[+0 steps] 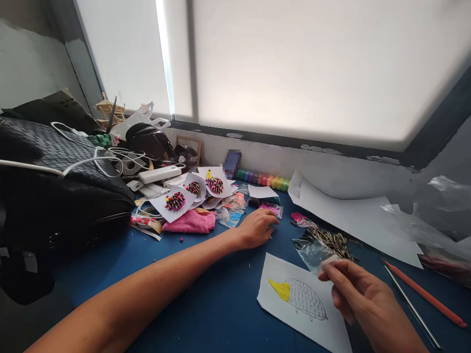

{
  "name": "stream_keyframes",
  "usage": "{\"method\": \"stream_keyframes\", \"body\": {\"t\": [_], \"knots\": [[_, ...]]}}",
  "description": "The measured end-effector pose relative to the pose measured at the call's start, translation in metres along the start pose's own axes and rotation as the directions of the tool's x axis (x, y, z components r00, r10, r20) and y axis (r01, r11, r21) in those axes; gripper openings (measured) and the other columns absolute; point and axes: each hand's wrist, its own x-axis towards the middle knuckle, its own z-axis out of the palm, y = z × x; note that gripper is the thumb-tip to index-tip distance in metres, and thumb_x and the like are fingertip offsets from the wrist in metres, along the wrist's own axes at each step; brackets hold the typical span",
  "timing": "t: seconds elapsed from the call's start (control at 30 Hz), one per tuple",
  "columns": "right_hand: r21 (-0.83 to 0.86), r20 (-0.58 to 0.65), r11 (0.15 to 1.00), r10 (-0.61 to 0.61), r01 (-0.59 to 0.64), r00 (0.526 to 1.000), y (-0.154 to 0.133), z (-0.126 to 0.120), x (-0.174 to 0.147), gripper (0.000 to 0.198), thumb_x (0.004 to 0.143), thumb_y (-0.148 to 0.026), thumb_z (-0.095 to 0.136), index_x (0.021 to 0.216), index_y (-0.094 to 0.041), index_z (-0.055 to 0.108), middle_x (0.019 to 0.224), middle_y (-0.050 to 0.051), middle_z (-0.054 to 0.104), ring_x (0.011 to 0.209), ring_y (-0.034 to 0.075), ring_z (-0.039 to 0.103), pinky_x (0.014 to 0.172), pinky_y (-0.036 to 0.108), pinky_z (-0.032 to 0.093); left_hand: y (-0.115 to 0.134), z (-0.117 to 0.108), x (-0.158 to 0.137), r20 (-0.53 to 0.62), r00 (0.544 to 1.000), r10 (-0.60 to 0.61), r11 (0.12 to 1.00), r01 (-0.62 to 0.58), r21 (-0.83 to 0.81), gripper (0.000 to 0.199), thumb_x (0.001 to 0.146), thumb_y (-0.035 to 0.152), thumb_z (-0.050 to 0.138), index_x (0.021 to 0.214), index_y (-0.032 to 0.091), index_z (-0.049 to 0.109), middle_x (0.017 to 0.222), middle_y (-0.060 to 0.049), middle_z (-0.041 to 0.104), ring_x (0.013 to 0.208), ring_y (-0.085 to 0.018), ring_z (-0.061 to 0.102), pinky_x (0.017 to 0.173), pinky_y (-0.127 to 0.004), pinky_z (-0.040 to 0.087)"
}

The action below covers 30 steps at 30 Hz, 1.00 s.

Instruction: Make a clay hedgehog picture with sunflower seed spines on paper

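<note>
My right hand [362, 294] pinches the edge of a small clear plastic bag [312, 254] between thumb and fingers. Below it lies a white paper [274, 311] with a drawn hedgehog-like animal, its head filled in yellow. My left hand [257, 228] rests low over the blue table, fingers bent and slightly apart, with nothing visible in them. Just beyond those fingers is a packet of pink clay [272, 210]. Striped sunflower seeds [334, 242] are heaped behind the plastic bag, beside another pink clay packet [302, 219].
Finished seed-covered animals on paper [174, 202] lie left of centre, behind a pink cloth [195, 221]. A black bag [66, 181] with white cables fills the left. Colourful clay tubs [263, 180] line the wall. An orange pencil [427, 294] and a silver pen [412, 304] lie right.
</note>
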Motion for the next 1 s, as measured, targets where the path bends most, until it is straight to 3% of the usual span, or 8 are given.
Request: {"method": "stream_keyframes", "body": {"t": [0.13,0.2,0.33,0.47,0.53,0.7,0.8,1.0], "knots": [[-0.013,-0.024,1.0,-0.007,0.007,1.0,-0.021,0.006,0.012,0.055,0.067,-0.059,0.068,0.103,-0.017,0.069,0.068,0.003,0.069,0.048,0.012,0.048,0.042,0.025,0.04,-0.004,0.004,0.012,-0.014,1.0,-0.012,0.993,0.014,0.12,0.035,0.099,0.035,0.062,0.128,0.016,0.058,0.128,-0.011,0.06,0.108,-0.025,0.064,0.09,-0.045,0.056],[-0.028,-0.002,1.0,0.012,-0.012,1.0,-0.023,0.008,0.017,0.061,0.07,-0.055,0.066,0.117,-0.015,0.066,0.068,0.004,0.07,0.046,0.013,0.049,0.041,0.027,0.041,-0.009,0.008,0.018,0.008,1.0,-0.021,0.988,0.019,0.15,0.035,0.099,0.035,0.062,0.128,0.016,0.058,0.128,-0.011,0.06,0.108,-0.025,0.064,0.09,-0.045,0.056],[-0.066,0.023,0.997,0.034,-0.033,0.999,-0.009,0.009,0.019,0.077,0.078,-0.054,0.065,0.141,-0.01,0.052,0.064,0.002,0.068,0.046,0.014,0.051,0.043,0.027,0.044,-0.018,0.008,0.024,0.06,0.998,-0.011,0.988,0.002,0.151,0.034,0.099,0.035,0.062,0.128,0.016,0.058,0.128,-0.011,0.06,0.108,-0.024,0.064,0.09,-0.045,0.056],[-0.072,0.022,0.997,-0.007,0.009,1.0,0.006,0.008,0.016,0.089,0.081,-0.056,0.062,0.154,-0.013,0.037,0.087,0.007,0.073,0.048,0.014,0.052,0.046,0.029,0.046,-0.025,-0.001,0.031,0.079,0.997,-0.015,0.995,0.007,0.103,0.032,0.1,0.035,0.061,0.127,0.017,0.059,0.128,-0.011,0.06,0.107,-0.024,0.064,0.09,-0.044,0.056],[-0.083,0.039,0.996,-0.02,0.023,0.999,0.008,0.007,0.015,0.084,0.082,-0.057,0.061,0.154,-0.018,0.039,0.098,0.007,0.073,0.045,0.011,0.047,0.048,0.03,0.047,-0.027,-0.005,0.035,0.08,0.997,-0.021,0.997,0.015,0.074,0.033,0.1,0.035,0.061,0.127,0.017,0.059,0.128,-0.011,0.06,0.108,-0.024,0.064,0.09,-0.044,0.056],[-0.18,0.122,0.984,0.026,-0.004,0.992,0.008,0.005,0.016,0.077,0.085,-0.059,0.056,0.15,-0.02,0.047,0.071,-0.001,0.065,0.047,0.01,0.044,0.047,0.025,0.037,-0.027,-0.005,0.043,0.095,0.994,-0.06,0.997,0.065,-0.043,0.031,0.1,0.034,0.061,0.126,0.018,0.06,0.128,-0.01,0.06,0.108,-0.024,0.064,0.091,-0.043,0.056],[-0.259,0.092,0.966,0.006,0.018,0.996,0.009,0.003,0.016,0.078,0.083,-0.062,0.055,0.15,-0.021,0.048,0.074,0.001,0.067,0.049,0.011,0.046,0.046,0.026,0.034,-0.027,-0.005,0.046,0.085,0.991,-0.108,0.978,0.122,-0.172,0.031,0.1,0.034,0.06,0.126,0.018,0.06,0.128,-0.011,0.06,0.108,-0.023,0.064,0.091,-0.044,0.056],[-0.304,-0.012,0.951,-0.061,0.055,0.998,0.001,0.005,0.013,0.082,0.071,-0.069,0.054,0.133,-0.017,0.063,0.065,0.002,0.065,0.048,0.015,0.049,0.046,0.029,0.037,-0.018,-0.025,0.047,0.157,0.978,-0.139,0.808,0.203,-0.553,0.035,0.099,0.035,0.063,0.128,0.016,0.059,0.127,-0.01,0.061,0.107,-0.025,0.064,0.089,-0.045,0.056]]}}
